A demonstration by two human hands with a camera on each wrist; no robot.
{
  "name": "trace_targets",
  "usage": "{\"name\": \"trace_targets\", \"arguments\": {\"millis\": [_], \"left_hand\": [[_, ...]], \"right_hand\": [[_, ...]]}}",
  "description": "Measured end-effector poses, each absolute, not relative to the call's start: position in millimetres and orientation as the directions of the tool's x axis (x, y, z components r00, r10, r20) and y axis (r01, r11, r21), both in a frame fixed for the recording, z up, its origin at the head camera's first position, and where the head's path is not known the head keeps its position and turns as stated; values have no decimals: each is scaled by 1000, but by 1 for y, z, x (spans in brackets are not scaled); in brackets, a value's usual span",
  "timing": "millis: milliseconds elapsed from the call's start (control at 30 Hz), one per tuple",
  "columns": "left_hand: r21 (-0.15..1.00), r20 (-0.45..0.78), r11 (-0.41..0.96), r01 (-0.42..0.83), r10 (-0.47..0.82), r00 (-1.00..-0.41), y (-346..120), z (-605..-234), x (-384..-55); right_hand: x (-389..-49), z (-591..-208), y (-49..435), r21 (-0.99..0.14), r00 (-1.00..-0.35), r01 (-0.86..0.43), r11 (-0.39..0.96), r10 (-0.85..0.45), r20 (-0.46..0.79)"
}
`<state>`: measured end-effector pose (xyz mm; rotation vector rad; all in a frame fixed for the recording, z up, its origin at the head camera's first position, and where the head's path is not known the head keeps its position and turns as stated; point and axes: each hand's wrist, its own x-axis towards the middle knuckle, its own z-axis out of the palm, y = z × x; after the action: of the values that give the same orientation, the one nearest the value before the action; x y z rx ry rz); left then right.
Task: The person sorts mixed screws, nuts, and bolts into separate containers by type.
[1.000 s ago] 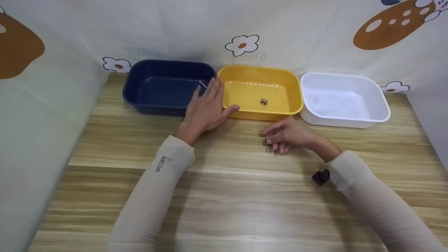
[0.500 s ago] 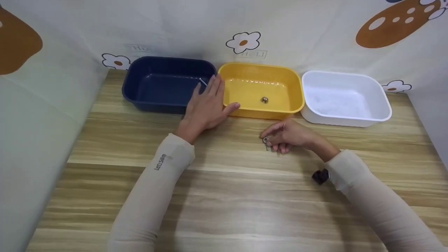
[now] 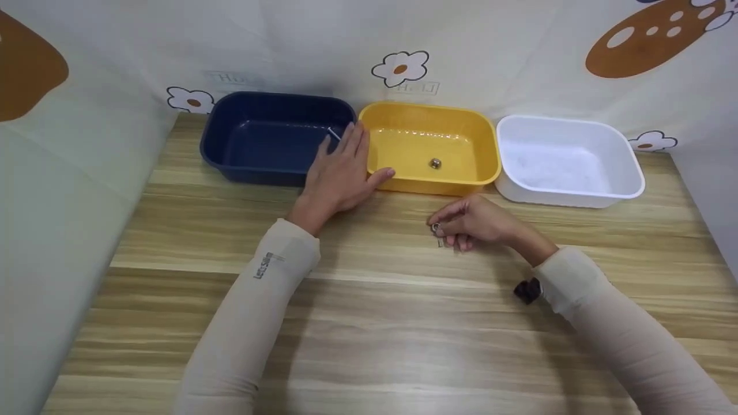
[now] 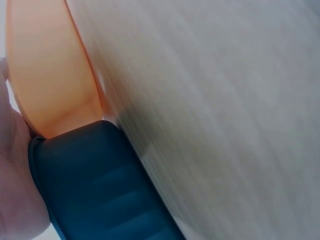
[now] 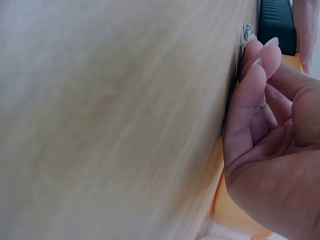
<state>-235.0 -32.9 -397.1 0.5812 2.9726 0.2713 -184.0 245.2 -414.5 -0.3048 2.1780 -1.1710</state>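
Observation:
My left hand (image 3: 340, 167) rests with straight fingers across the touching rims of the dark blue bin (image 3: 253, 176) and the yellow bin (image 3: 424, 188). Its thumb lies over the yellow bin's front rim. In front of the yellow bin, my right hand (image 3: 481, 222) is low over the table, thumb and index finger closed about a small metal ring (image 3: 436, 227). The fingertips partly cover this ring. A small screw (image 5: 247, 31) shows just beyond the fingertips in the right wrist view. A bolt (image 3: 334, 134) leans inside the blue bin, and a metal nut (image 3: 436, 163) lies in the yellow one.
A white bin (image 3: 571, 199) stands to the right of the yellow one, completing a row along the patterned wall cloth (image 3: 323, 46). The wooden table (image 3: 403, 323) stretches toward me. A black wrist-camera mount (image 3: 527, 291) juts from the right sleeve.
The head view has tilted slightly, so the bins sit a little higher in it. My right fingers have shifted slightly around the metal ring. The left hand has stayed on the rims.

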Motion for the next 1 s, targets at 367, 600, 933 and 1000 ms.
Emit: {"name": "trace_targets", "arguments": {"millis": [367,600,933,1000], "left_hand": [[196,-69,911,362,381,-922,-33,-396,-236],[184,-64,912,367,384,-921,-32,-396,-236],[176,-69,915,363,380,-923,-32,-396,-235],[180,-69,915,362,379,-923,-32,-396,-235]], "right_hand": [[-186,-413,241,-821,-775,27,570,-507,-378],[-189,-402,242,-825,-780,9,566,-512,-360],[-192,-387,236,-859,-778,57,509,-516,-357],[-193,-385,234,-866,-780,55,497,-520,-348]]}}
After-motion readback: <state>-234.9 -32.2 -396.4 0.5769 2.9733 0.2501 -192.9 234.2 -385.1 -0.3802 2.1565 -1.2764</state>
